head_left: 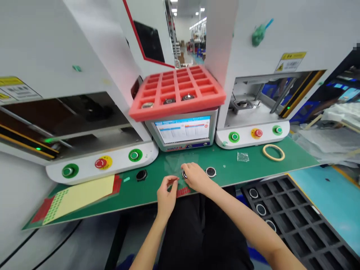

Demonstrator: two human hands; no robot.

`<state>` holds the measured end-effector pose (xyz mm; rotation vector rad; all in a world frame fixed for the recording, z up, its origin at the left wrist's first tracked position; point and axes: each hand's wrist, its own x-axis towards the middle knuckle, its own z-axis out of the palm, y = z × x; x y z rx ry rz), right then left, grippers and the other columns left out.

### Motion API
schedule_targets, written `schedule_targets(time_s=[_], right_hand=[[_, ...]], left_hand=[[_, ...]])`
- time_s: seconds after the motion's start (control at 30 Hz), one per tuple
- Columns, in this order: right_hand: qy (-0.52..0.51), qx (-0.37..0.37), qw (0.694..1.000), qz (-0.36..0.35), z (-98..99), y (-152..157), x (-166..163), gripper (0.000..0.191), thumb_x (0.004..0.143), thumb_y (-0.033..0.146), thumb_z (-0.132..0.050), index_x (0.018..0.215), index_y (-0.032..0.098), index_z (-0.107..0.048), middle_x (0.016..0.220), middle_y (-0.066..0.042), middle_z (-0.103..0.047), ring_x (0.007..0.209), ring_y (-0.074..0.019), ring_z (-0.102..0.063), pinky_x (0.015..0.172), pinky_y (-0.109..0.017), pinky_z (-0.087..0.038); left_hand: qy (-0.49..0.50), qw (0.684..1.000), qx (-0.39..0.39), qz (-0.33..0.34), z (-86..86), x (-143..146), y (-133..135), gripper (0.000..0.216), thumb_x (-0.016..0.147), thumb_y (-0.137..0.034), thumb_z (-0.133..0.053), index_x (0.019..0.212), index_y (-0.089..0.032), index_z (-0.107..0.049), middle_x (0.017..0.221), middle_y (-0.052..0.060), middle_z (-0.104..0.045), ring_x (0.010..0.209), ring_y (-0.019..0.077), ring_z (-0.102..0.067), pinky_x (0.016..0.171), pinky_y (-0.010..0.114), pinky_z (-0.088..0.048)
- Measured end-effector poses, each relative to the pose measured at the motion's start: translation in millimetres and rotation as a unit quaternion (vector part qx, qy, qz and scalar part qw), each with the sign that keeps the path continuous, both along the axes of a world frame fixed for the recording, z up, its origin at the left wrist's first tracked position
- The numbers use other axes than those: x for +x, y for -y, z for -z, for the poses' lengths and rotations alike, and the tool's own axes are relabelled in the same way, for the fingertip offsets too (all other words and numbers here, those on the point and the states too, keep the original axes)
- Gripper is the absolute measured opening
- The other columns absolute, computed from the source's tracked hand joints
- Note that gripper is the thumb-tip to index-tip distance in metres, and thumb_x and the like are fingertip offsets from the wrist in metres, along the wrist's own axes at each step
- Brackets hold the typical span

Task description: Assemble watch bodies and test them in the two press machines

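Observation:
Under the fingers of my right hand (195,177) is a round dark watch case (184,174) on the green bench top (225,161), and my fingers are closed around its edge and partly cover it. Just to the left, my left hand (168,195) holds its thumb and forefinger curled together in a pinch; whatever lies between the tips is too small to make out. A red sheet with small marks (183,191) lies at the bench edge between my wrists. A second watch case (210,172) with a silver rim sits right of my right hand. Farther left rests a black watch case (141,175).
Pressing machines with buttons flank a monitor (182,131); a red foam tray (174,88) with several round parts sits on top. A tape roll (273,152) and yellow sheets (84,198) lie on the bench. A black compartment tray (295,213) stands at lower right.

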<state>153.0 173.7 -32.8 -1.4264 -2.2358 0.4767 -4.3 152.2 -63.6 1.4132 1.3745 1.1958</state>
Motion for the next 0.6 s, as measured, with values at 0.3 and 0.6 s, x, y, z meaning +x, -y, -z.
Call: schedule_targets(time_s=[0.3,0.6], right_hand=[[0.111,-0.032,0.993,0.037,2.6,-6,9,0.034,0.094,0.036,-0.061,0.121,0.016,-0.058,0.121,-0.009,-0.061,0.107,-0.0237,-0.061,0.091,-0.045,-0.053],[0.183,-0.098,0.967,0.147,-2.4,25,66,0.032,0.094,0.035,-0.061,0.12,0.016,-0.058,0.12,-0.009,-0.061,0.105,-0.0232,-0.062,0.089,-0.045,-0.053]], left_hand=[[-0.147,0.985,0.087,0.016,28.0,-5,-39,0.023,0.09,-0.035,-0.062,0.094,-0.013,-0.062,0.093,0.005,-0.066,0.09,0.0191,-0.064,0.088,0.042,-0.051],[-0.181,0.978,0.104,0.026,44.5,-8,-44,0.023,0.093,-0.035,-0.059,0.095,-0.013,-0.063,0.092,0.004,-0.065,0.086,0.0171,-0.064,0.082,0.038,-0.054]])
